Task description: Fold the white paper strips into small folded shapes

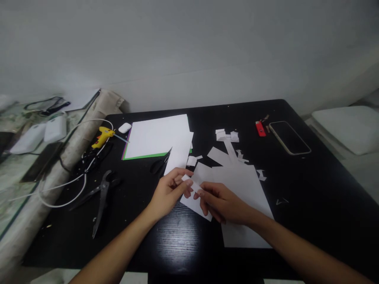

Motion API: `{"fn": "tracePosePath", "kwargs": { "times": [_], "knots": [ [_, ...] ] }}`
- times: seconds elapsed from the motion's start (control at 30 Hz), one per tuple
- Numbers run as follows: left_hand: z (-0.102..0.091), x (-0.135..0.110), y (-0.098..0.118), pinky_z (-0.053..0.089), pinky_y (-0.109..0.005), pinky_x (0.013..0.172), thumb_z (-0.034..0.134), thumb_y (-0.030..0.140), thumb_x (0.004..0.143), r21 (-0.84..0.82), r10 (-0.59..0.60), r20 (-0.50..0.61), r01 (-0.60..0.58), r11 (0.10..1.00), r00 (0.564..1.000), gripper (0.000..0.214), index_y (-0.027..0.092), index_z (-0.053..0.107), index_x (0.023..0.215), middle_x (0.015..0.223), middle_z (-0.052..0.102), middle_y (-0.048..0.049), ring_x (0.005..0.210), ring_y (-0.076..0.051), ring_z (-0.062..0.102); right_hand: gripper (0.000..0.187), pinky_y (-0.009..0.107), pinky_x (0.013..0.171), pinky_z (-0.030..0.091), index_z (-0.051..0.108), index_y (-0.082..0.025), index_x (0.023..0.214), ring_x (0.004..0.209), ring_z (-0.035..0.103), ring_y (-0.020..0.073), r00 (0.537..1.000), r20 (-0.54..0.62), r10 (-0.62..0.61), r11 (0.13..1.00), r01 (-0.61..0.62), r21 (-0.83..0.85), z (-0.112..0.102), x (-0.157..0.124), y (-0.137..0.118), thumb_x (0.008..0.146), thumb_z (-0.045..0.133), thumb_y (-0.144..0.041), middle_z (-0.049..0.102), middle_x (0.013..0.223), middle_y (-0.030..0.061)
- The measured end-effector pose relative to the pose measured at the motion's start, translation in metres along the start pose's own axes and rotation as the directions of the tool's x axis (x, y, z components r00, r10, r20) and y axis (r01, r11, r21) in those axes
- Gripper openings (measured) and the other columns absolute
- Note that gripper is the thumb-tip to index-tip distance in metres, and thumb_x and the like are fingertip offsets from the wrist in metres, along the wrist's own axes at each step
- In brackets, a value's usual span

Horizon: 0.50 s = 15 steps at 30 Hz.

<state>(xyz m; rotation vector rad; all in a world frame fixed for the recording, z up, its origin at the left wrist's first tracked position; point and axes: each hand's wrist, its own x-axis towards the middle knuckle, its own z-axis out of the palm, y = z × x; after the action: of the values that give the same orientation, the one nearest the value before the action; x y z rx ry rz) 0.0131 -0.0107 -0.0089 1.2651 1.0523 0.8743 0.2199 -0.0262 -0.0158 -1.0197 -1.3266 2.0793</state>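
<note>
Both hands meet over the middle of a black table (310,189). My left hand (170,191) and my right hand (222,203) pinch opposite ends of a small white paper strip (192,184) just above the tabletop. Under my right hand lies a large white sheet (247,189), with another white piece (192,205) below the strip. Black scissors (161,162) rest just beyond my left hand.
A stack of white and coloured paper (156,136) lies at the back, paper scraps (227,146) to its right. Pliers (102,193), a yellow glue gun (102,136) and cables sit left. A red lighter (260,128) and a phone (289,137) lie at the far right.
</note>
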Motion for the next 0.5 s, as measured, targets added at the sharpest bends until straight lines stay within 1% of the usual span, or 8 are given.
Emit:
{"fn": "tracePosePath", "kwargs": {
  "times": [0.07,0.1,0.17,0.2,0.27,0.37,0.43,0.5],
  "knots": [
    [0.0,-0.001,-0.001,0.053,-0.025,0.064,0.069,0.036,0.092,-0.003,0.018,0.001,-0.018,1.0,1.0,0.03,0.016,0.063,0.113,0.064,0.065,0.0022,0.062,-0.014,0.068,0.037,0.014,0.031,0.034,0.061,-0.016,0.098,0.035,0.044,0.0047,1.0,0.003,0.005,1.0,-0.005,0.02,0.001,0.0,0.0,0.098,0.055,-0.053,0.064,0.065,-0.003],
    [0.0,-0.002,-0.001,0.053,-0.024,0.064,0.069,0.034,0.092,-0.01,0.026,0.002,-0.026,1.0,1.0,0.03,0.016,0.062,0.115,0.066,0.065,0.0024,0.063,-0.014,0.068,0.037,0.016,0.034,0.039,0.061,-0.016,0.098,0.038,0.049,0.006,1.0,0.008,0.002,0.999,-0.002,0.037,0.002,0.0,0.001,0.098,0.056,-0.053,0.064,0.066,-0.0025],
    [0.001,-0.004,-0.002,0.052,-0.023,0.064,0.068,0.032,0.093,-0.025,0.035,0.017,-0.034,0.999,0.999,0.029,0.018,0.058,0.117,0.07,0.066,0.0028,0.063,-0.012,0.066,0.037,0.022,0.046,0.052,0.061,-0.015,0.096,0.05,0.061,0.0102,0.999,0.003,-0.034,0.996,0.034,0.08,0.003,0.0,0.001,0.095,0.061,-0.053,0.066,0.071,0.0002],
    [0.001,-0.005,-0.003,0.051,-0.022,0.063,0.068,0.031,0.094,-0.029,0.033,0.035,-0.032,0.999,0.999,0.029,0.019,0.056,0.117,0.071,0.066,0.003,0.063,-0.011,0.066,0.038,0.025,0.054,0.056,0.061,-0.015,0.095,0.057,0.066,0.0123,0.998,-0.007,-0.06,0.993,0.061,0.102,0.004,0.001,0.001,0.094,0.064,-0.052,0.067,0.076,0.002],
    [0.003,-0.007,-0.004,0.05,-0.021,0.062,0.066,0.031,0.095,-0.021,0.023,0.079,-0.022,1.0,0.997,0.028,0.02,0.053,0.117,0.071,0.066,0.0033,0.063,-0.011,0.064,0.038,0.029,0.063,0.058,0.061,-0.014,0.092,0.066,0.068,0.0142,0.994,-0.032,-0.106,0.985,0.109,0.136,0.005,0.001,0.001,0.091,0.068,-0.051,0.068,0.082,0.0044],
    [0.005,-0.01,-0.005,0.05,-0.021,0.061,0.066,0.033,0.095,0.01,0.007,0.098,-0.008,1.0,0.995,0.027,0.021,0.052,0.114,0.072,0.066,0.0027,0.064,-0.011,0.064,0.036,0.028,0.056,0.057,0.061,-0.014,0.09,0.061,0.065,0.013,0.993,-0.041,-0.114,0.978,0.119,0.169,0.006,0.001,-0.001,0.091,0.069,-0.05,0.065,0.08,0.0029],
    [0.006,-0.011,-0.005,0.05,-0.022,0.061,0.068,0.033,0.094,0.032,0.025,0.064,-0.027,0.999,0.998,0.026,0.02,0.054,0.111,0.071,0.065,0.0029,0.063,-0.012,0.064,0.035,0.026,0.052,0.056,0.061,-0.015,0.089,0.057,0.064,0.0125,0.994,-0.048,-0.102,0.979,0.108,0.174,0.005,0.001,-0.003,0.091,0.069,-0.048,0.064,0.077,0.0015],
    [0.007,-0.011,-0.004,0.05,-0.022,0.062,0.07,0.031,0.092,0.067,0.079,0.014,-0.08,0.995,0.997,0.024,0.02,0.058,0.109,0.068,0.063,0.0036,0.063,-0.012,0.063,0.033,0.026,0.05,0.055,0.061,-0.015,0.088,0.056,0.063,0.0122,0.993,-0.068,-0.093,0.978,0.103,0.18,0.005,0.001,-0.004,0.09,0.07,-0.047,0.064,0.075,0.0006]
  ]
}}
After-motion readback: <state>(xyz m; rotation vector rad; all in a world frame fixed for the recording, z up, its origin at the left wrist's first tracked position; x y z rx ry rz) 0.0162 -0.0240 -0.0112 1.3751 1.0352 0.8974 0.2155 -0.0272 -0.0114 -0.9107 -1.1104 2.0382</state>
